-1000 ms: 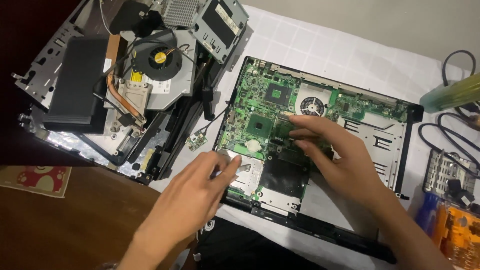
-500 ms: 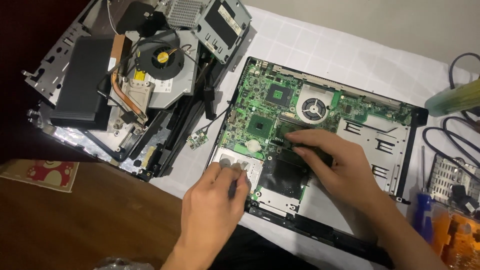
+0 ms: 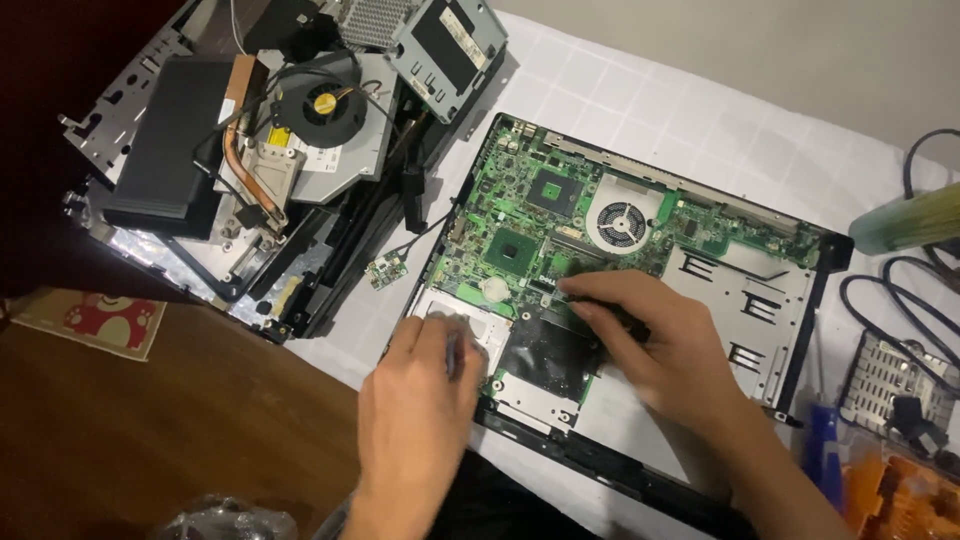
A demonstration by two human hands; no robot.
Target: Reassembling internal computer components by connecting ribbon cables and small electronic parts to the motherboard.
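Two hands over an opened laptop base (image 3: 790, 300) at frame centre, lying on a white checked cloth (image 3: 640, 90) on the worktop. Left hand (image 3: 420, 400) at lower centre, fingers curled together around a thin dark tool (image 3: 453, 350), its tip at the pale metal slot cover (image 3: 470, 325) on the base's lower left corner. Right hand (image 3: 650, 335) right of it, fingers drawn together and pinching a small dark part down at the green motherboard (image 3: 520, 220), just below the round fan (image 3: 620, 222).

Versus half a second ago: left hand has slid slightly up over the slot cover, tool more hidden behind the fingers; right hand about the same spot, fingertips still on the board. Base has not moved.

Upper left of frame: pile of stripped laptop parts, with a fan and copper heat pipe (image 3: 300, 110) on top. Small loose green board (image 3: 385, 270) between pile and base. Right edge: cables (image 3: 900, 300), blue-handled tool (image 3: 820, 450), orange box (image 3: 910, 495). Lower left: brown wood worktop (image 3: 180, 430).
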